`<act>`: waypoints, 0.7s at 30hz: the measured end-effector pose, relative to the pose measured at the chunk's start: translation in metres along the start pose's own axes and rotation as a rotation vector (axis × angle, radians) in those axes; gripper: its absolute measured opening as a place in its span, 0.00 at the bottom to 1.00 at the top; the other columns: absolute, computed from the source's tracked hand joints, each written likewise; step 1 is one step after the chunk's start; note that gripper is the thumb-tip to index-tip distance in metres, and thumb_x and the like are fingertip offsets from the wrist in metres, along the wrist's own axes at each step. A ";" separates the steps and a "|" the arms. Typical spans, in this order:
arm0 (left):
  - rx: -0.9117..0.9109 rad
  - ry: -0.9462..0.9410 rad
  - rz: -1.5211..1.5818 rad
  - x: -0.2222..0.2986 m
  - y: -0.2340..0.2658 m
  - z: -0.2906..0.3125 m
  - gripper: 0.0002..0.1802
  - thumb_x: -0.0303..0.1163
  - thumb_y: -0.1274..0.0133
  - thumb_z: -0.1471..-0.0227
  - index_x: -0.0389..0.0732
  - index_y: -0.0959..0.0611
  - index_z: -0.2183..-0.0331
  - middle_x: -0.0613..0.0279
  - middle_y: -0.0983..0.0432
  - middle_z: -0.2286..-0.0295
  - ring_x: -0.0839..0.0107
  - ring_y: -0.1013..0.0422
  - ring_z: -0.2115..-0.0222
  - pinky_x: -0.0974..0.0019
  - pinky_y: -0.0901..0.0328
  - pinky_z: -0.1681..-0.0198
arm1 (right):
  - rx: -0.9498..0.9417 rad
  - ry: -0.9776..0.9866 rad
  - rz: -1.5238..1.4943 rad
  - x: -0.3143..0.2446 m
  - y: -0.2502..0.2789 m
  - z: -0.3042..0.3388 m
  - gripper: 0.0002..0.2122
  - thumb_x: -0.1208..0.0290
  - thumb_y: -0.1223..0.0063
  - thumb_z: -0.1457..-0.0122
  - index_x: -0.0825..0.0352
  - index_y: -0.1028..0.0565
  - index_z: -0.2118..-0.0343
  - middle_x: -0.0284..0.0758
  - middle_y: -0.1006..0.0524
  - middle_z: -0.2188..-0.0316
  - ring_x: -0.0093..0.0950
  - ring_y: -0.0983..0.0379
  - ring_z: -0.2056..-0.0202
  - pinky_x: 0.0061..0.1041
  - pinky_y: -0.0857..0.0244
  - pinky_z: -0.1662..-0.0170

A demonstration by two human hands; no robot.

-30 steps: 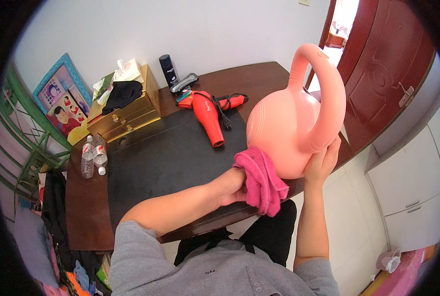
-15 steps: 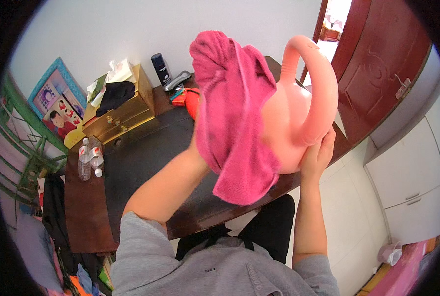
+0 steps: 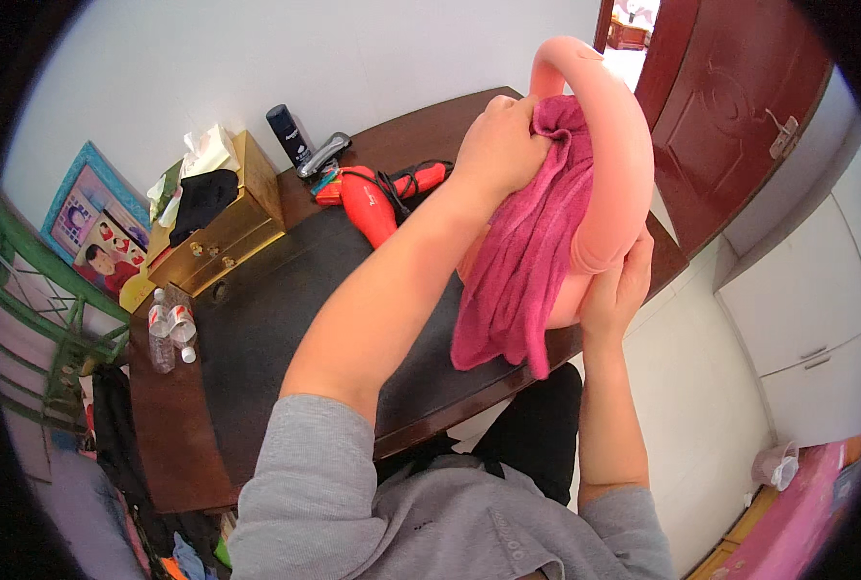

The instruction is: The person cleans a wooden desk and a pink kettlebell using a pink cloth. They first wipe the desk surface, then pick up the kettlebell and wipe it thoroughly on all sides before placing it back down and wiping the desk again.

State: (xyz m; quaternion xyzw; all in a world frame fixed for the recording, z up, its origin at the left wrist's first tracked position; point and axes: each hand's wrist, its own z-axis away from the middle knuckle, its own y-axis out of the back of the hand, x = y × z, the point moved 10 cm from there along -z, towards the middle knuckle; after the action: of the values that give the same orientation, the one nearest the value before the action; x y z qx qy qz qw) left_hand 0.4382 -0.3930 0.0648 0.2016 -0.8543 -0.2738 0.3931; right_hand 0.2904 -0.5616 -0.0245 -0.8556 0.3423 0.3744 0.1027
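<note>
In front of me is a pink, smooth, rounded thing (image 3: pixel 568 302) with a thick arched loop (image 3: pixel 627 164) on top; its exact kind is unclear. A dark pink towel (image 3: pixel 527 261) is draped over its near left side, its lower end hanging free. My left hand (image 3: pixel 501 145) is closed on the towel's upper part, just inside the arch. From the right, my right hand (image 3: pixel 624 290) grips the pink thing low on its side, with some fingers hidden behind it.
A red hair dryer (image 3: pixel 368 208) with a black cord lies on the dark desk (image 3: pixel 286 319). Behind it are a silver device (image 3: pixel 325 155) and a dark spray can (image 3: pixel 288 135). Left stand a gold drawer box (image 3: pixel 228 242) and plastic bottles (image 3: pixel 162 338). A red door (image 3: pixel 730 106) is at right.
My left hand has come up from behind the towel to its top, by the arch. The towel has shifted right and bunched narrower, uncovering the hair dryer. My right hand stays on the pink thing.
</note>
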 end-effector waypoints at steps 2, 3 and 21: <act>0.105 -0.065 0.005 0.013 0.008 0.017 0.21 0.33 0.48 0.45 0.37 0.19 0.50 0.43 0.23 0.53 0.44 0.30 0.48 0.49 0.35 0.43 | 0.003 0.001 -0.009 0.002 0.001 0.002 0.18 0.71 0.54 0.32 0.73 0.28 0.43 0.48 0.28 0.38 0.43 0.31 0.38 0.38 0.40 0.35; 0.169 -0.117 0.019 0.019 0.015 0.030 0.21 0.32 0.48 0.46 0.37 0.19 0.50 0.42 0.24 0.54 0.44 0.29 0.50 0.48 0.35 0.44 | 0.002 0.021 -0.005 0.000 0.001 0.001 0.18 0.71 0.53 0.32 0.72 0.28 0.43 0.48 0.28 0.38 0.44 0.31 0.38 0.38 0.40 0.35; -0.002 -0.229 -0.174 0.034 0.014 0.218 0.29 0.23 0.35 0.61 0.37 0.21 0.53 0.45 0.28 0.55 0.44 0.28 0.53 0.49 0.32 0.48 | -0.379 -0.149 0.371 0.001 0.024 0.149 0.19 0.75 0.36 0.54 0.67 0.24 0.56 0.42 0.22 0.63 0.45 0.23 0.60 0.40 0.28 0.59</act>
State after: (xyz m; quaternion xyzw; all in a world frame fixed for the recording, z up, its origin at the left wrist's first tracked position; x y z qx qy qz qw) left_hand 0.2452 -0.3340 -0.0252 0.2421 -0.8726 -0.3289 0.2678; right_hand 0.1905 -0.5159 -0.1275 -0.7522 0.4084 0.5063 -0.1049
